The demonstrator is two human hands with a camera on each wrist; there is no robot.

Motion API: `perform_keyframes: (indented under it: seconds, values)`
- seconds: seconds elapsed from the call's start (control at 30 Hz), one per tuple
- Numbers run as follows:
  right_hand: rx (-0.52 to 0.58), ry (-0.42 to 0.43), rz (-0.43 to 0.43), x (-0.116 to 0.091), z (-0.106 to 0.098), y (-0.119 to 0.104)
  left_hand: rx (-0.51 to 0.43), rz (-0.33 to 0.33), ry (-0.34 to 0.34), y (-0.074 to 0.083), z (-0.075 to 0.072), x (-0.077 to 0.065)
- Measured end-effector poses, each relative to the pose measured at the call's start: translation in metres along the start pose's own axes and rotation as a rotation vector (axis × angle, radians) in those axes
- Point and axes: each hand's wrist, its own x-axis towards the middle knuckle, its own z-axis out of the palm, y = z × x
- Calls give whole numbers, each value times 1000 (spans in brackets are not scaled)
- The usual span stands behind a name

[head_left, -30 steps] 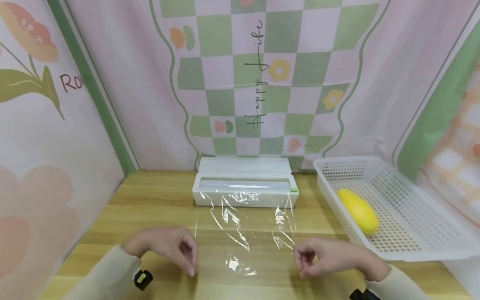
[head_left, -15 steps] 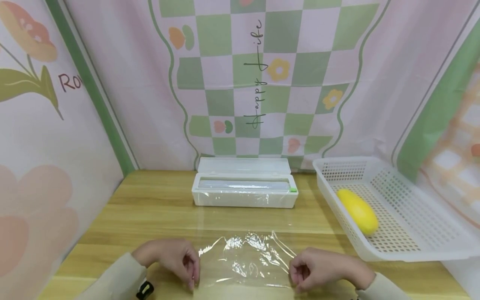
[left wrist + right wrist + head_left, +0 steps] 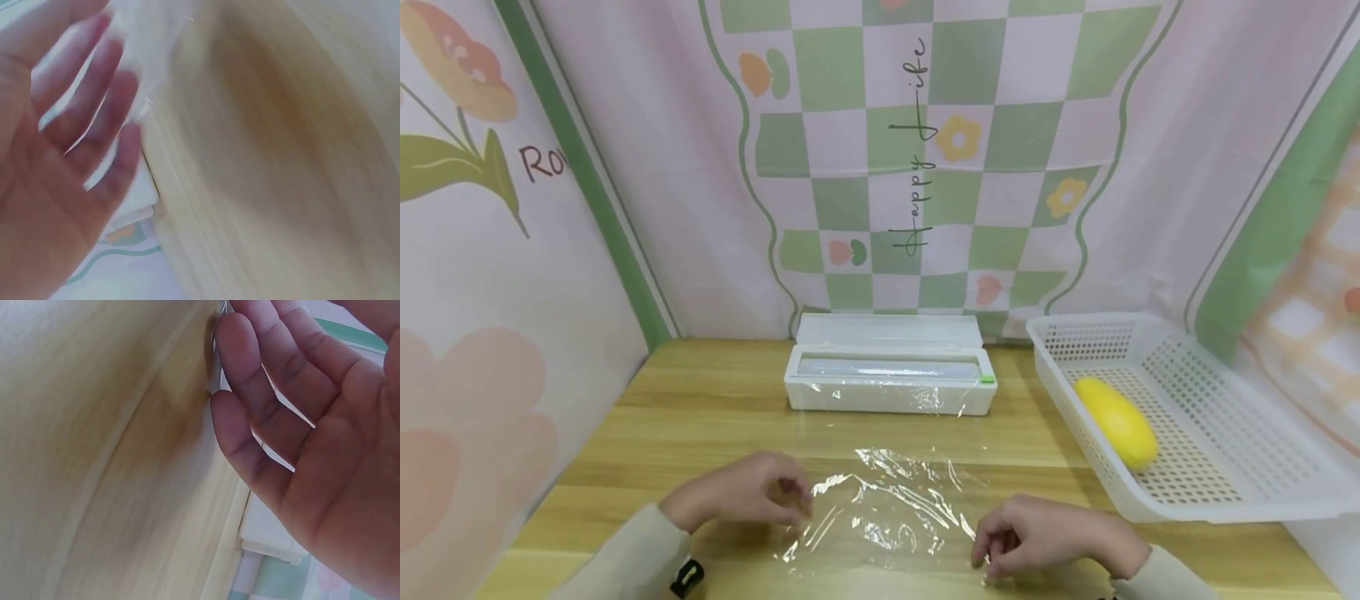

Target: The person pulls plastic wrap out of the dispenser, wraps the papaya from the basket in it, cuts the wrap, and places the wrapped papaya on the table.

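Note:
A sheet of clear plastic wrap (image 3: 887, 508) lies crinkled and shiny over the front of the table, reaching back to a white wrap dispenser (image 3: 891, 396). The dispenser's lid (image 3: 887, 331) is up and a roll shows inside. My left hand (image 3: 748, 492) is just above the sheet's left edge. In the left wrist view the fingers of that left hand (image 3: 50, 181) are spread and loosely bent, holding nothing. At the sheet's near right corner my right hand (image 3: 1037, 537) pinches the edge. The right wrist view shows the right hand's (image 3: 319, 456) bent fingers; the pinching tips are cut off.
A white perforated basket (image 3: 1292, 492) stands on the right of the wooden table (image 3: 700, 392), with a yellow mango-shaped fruit (image 3: 1116, 422) inside. A green slider (image 3: 987, 379) sits at the dispenser's right end. Printed curtains (image 3: 910, 192) close off the back and sides.
Both hands drew the plastic wrap's front edge toward me and down to the table. The left hand then let go and lifted slightly away, while the right hand stayed nearly in place.

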Motion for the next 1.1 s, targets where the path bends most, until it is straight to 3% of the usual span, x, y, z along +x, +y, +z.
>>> perform_keyframes:
  seconds: [0.07,0.13,0.3,0.77,0.97,1.1]
  values:
    - [14,-2,5,0,0,0,126,-25,80,-2,1,1]
    - [15,-1,6,0,0,0,220,-66,118,-4,2,0]
    - [15,-5,-1,-1,0,0,312,-125,95,-8,7,-4]
    - [62,-24,20,-2,1,0,319,-106,17,-9,12,-8]
    - [-20,16,-2,-5,-3,-3,291,-121,12,-6,11,-9]
    - [-58,75,-20,-8,-18,-10,273,-134,10,-5,10,-9]
